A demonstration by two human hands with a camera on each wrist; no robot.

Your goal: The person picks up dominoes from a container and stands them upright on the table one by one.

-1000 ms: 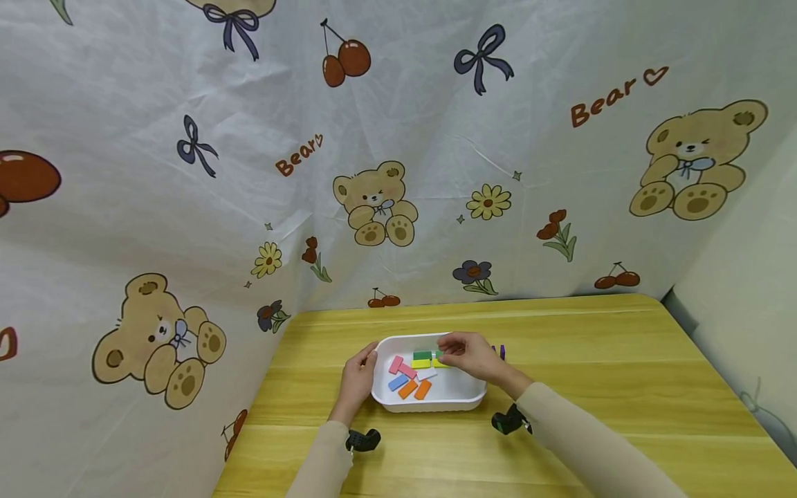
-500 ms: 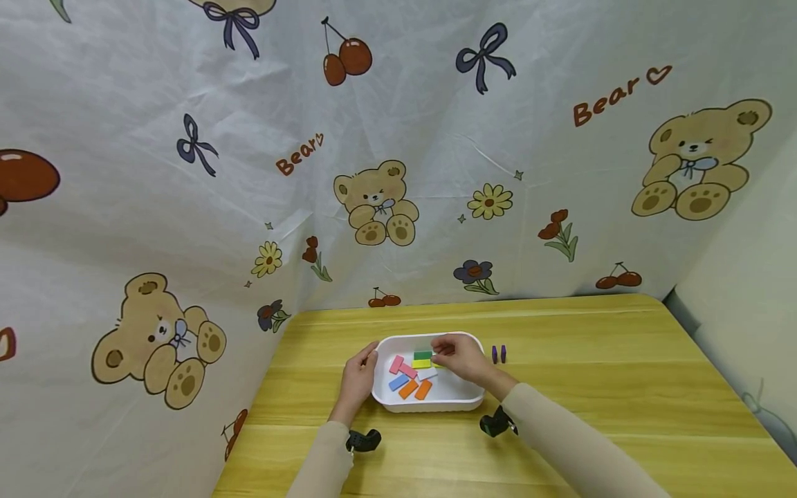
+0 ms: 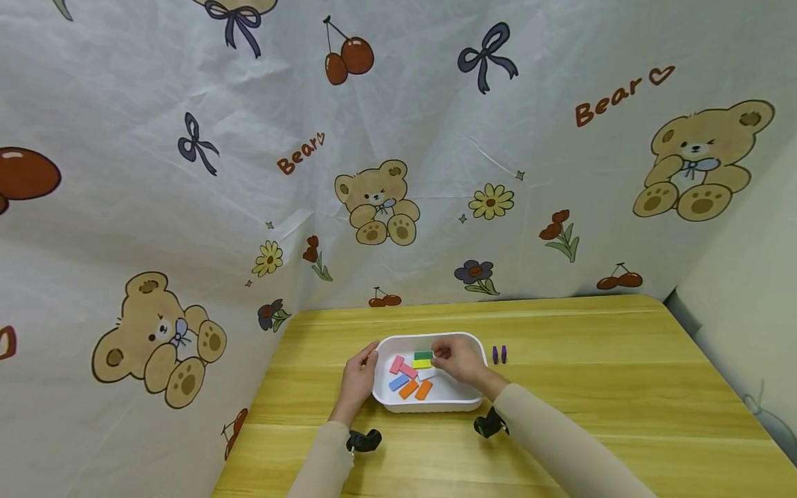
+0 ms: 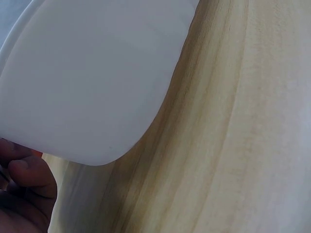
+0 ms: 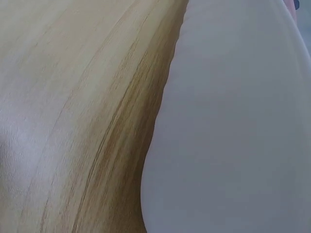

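Note:
My left hand (image 3: 358, 377) holds the left end of a white plastic tray (image 3: 429, 403). In the left wrist view its curled fingers (image 4: 35, 174) are right at the tray's lower edge. Inside the tray lie small flat blocks: green (image 3: 423, 355), yellow (image 3: 421, 364), white (image 3: 427, 374), blue (image 3: 398, 382), two pink (image 3: 407, 371) and two orange (image 3: 408, 389). My right hand (image 3: 459, 360) reaches over the tray's right half, fingertips down beside the green and yellow blocks. Whether it pinches a block I cannot tell. The right wrist view shows only the tray's outer wall (image 5: 228, 121) and the table.
Two purple blocks (image 3: 499, 355) stand on edge on the wooden table (image 3: 591, 387), just right of the tray. A white cloth (image 3: 436, 138) printed with bears hangs behind and along the left side. A thin cable (image 3: 766, 408) shows at the far right.
My right hand has shifted left and settled lower in the tray, covering the second green and yellow blocks and uncovering the purple ones. The left hand has stayed at the tray's end.

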